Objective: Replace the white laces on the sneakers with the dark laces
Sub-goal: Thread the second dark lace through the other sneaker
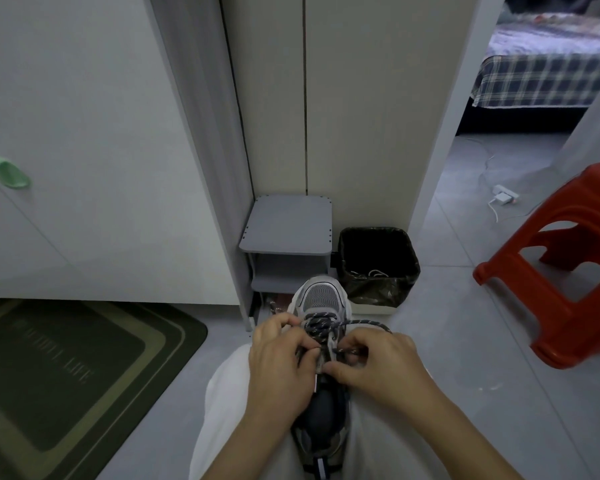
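Note:
A grey and white sneaker [321, 297] lies between my knees, toe pointing away from me. A dark speckled lace [321, 325] crosses its lower eyelets, and a loose end runs off to the right [378, 325]. My left hand [281, 362] pinches the lace at the left side of the tongue. My right hand [378, 365] pinches the lace on the right side, close to an upper eyelet. White laces [374, 273] lie inside the black bin. The other sneaker is out of view.
A black-lined bin [378, 261] stands just beyond the shoe's toe, beside a small grey shelf unit [288, 225]. A red plastic stool [568, 265] is at the right. A dark green mat [66, 375] covers the floor at the left. White cabinet doors rise behind.

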Tool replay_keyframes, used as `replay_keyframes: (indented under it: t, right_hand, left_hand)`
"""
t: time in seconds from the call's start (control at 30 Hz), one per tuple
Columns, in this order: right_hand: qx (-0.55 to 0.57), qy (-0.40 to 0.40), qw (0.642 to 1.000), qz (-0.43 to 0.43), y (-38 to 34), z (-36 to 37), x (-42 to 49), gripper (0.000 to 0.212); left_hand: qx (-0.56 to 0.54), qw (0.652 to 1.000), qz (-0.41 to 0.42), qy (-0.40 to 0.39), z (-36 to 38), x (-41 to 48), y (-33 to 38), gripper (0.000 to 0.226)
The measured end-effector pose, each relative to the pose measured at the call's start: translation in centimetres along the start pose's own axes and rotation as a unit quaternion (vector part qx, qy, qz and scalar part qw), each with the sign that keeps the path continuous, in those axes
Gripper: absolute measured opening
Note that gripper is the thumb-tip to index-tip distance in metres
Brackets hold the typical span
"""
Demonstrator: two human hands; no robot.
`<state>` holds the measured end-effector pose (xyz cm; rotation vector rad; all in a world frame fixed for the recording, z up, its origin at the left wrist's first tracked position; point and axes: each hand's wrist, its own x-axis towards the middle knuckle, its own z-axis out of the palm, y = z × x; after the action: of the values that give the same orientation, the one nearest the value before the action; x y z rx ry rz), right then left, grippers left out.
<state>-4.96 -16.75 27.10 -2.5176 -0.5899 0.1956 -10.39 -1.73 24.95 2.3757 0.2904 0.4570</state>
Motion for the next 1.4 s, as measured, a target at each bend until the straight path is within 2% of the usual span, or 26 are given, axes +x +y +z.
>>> replay_keyframes:
  t: [0.13, 0.3, 0.4, 0.47, 0.57, 0.63, 0.73, 0.8, 0.87, 0.9, 0.97, 1.0, 1.07, 1.13, 1.2, 1.3, 1.4]
  right_hand:
    - [-0.060, 0.036, 0.997, -0.017, 0.1, 0.0, -0.5, 0.068]
    - [-0.081, 0.152, 0.985, -0.017, 0.1, 0.9, -0.8, 0.043]
    - [-0.033, 0.084, 0.996, 0.028, -0.5, 0.5, -0.8, 0.067]
    - [0.015, 0.052, 0.998, 0.037, -0.6, 0.2, -0.9, 0.079]
    - [0.055, 0.075, 0.995, 0.040, -0.7, 0.3, -1.1, 0.067]
    - [0.086, 0.069, 0.993, 0.054, -0.7, 0.5, -1.3, 0.051]
    - [0.147, 0.048, 0.984, 0.087, -0.5, 0.8, -1.2, 0.036]
    - [0.189, 0.073, 0.974, 0.106, -0.2, 0.7, -0.7, 0.035]
    - [0.226, 0.088, 0.964, 0.111, 0.2, 0.6, 0.2, 0.027]
    - [0.242, 0.084, 0.960, 0.111, 0.4, 0.6, 0.6, 0.023]
    - [0.262, 0.078, 0.956, 0.111, 0.8, 1.0, 1.3, 0.017]
    - [0.274, 0.082, 0.952, 0.111, 1.1, 1.1, 1.4, 0.013]
    - [0.297, 0.094, 0.943, 0.115, 1.4, 1.3, 1.4, 0.009]
    - [0.304, 0.092, 0.941, 0.114, 1.2, 1.2, 0.9, 0.011]
    - [0.285, 0.076, 0.951, 0.097, 0.9, 1.0, 0.2, 0.011]
    - [0.190, 0.051, 0.977, 0.077, 0.0, 0.7, -0.7, 0.022]
    - [0.114, 0.068, 0.990, 0.056, -0.1, 0.9, -1.0, 0.038]
  left_hand:
    - [-0.048, 0.998, -0.023, 0.046, -1.0, -0.6, -0.6, 0.017]
    - [-0.118, 0.983, -0.085, 0.108, -4.3, -0.6, -2.5, 0.024]
    - [-0.152, 0.966, -0.165, 0.129, -5.9, -0.7, -5.4, 0.022]
    - [-0.211, 0.938, -0.237, 0.142, -6.2, -0.9, -7.0, 0.018]
    - [-0.287, 0.883, -0.349, 0.128, -5.5, -0.6, -8.1, 0.002]
    - [-0.293, 0.878, -0.367, 0.091, -4.6, -0.5, -8.4, 0.004]
    - [-0.208, 0.915, -0.344, 0.029, -3.7, -0.2, -8.5, 0.010]
    - [-0.073, 0.949, -0.306, 0.000, -3.5, 0.4, -8.5, 0.012]
    - [0.033, 0.965, -0.258, 0.020, -3.5, 1.0, -7.4, 0.037]
    - [0.039, 0.977, -0.203, 0.054, -3.4, 1.1, -6.0, 0.039]
    - [0.024, 0.996, -0.045, 0.071, -3.0, 1.3, -2.8, 0.022]
    - [0.038, 0.998, 0.022, 0.044, -2.4, 1.2, -1.3, 0.018]
    - [0.070, 0.993, 0.083, -0.046, -1.1, 0.8, 0.7, 0.020]
    - [0.130, 0.983, 0.077, -0.103, 0.0, 0.5, 1.4, 0.024]
    - [0.155, 0.980, 0.071, -0.107, 0.3, 0.6, 1.6, 0.026]
    - [0.128, 0.984, 0.059, -0.113, 0.1, 0.9, 1.4, 0.017]
    - [0.067, 0.991, 0.027, -0.114, -0.2, 0.9, 1.1, 0.004]
